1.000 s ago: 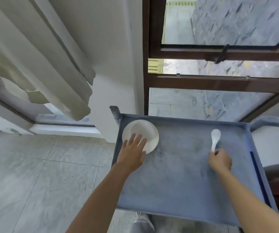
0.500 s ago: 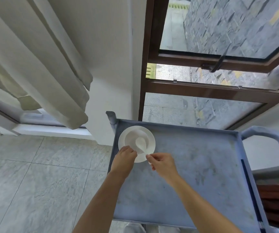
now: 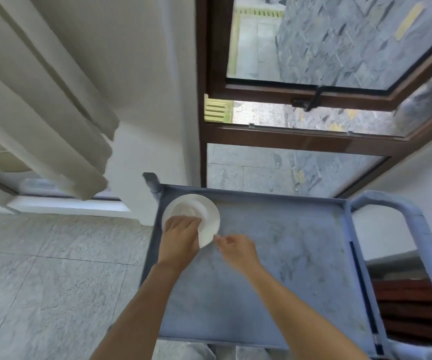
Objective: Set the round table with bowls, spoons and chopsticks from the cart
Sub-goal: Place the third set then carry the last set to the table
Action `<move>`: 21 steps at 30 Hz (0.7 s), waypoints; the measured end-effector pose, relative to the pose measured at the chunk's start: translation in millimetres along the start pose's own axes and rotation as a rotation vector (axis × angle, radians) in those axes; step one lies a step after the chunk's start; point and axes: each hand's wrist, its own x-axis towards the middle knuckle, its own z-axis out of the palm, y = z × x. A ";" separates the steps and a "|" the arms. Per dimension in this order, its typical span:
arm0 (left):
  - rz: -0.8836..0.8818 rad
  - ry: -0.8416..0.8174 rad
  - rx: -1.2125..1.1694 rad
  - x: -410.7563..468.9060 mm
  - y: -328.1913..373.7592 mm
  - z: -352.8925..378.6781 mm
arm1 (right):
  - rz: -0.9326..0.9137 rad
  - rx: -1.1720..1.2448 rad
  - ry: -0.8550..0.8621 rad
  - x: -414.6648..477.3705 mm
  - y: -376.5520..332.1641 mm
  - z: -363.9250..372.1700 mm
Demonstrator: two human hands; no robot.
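Note:
A white bowl [image 3: 192,213] sits in the far left corner of the blue-grey cart tray [image 3: 287,261]. My left hand [image 3: 179,239] grips the bowl's near rim, fingers curled over the edge. My right hand [image 3: 235,246] is just right of it, and its fingertips pinch the white tip of the spoon [image 3: 216,237] at the bowl's near right edge. The rest of the spoon blends into the white bowl and is hard to make out. No chopsticks or round table are in view.
The cart's looped handle [image 3: 417,229] rises on the right, with dark red wooden slats [image 3: 412,307] below it. A white wall and a brown-framed window [image 3: 300,141] stand just behind the cart. A curtain [image 3: 53,126] hangs on the left above the tiled floor [image 3: 40,281].
My right hand carried the spoon from the tray's right side to the bowl. My left hand went from lying on the bowl to gripping its near rim.

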 end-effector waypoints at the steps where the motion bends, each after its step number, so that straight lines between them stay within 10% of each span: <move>1: 0.023 -0.005 -0.045 5.8 16.3 4.8 | 0.006 -0.027 0.068 -3.5 17.3 -14.4; 7: -0.178 -0.325 -0.521 26.2 176.2 79.0 | 0.185 -0.095 0.457 -40.7 147.2 -114.4; 11: -0.323 -0.698 -0.741 12.6 284.8 131.9 | 0.345 -0.185 0.384 -71.8 218.1 -150.9; 21: -0.571 -0.662 -0.860 -2.2 369.9 179.2 | 0.339 -0.209 0.320 -81.6 241.9 -151.3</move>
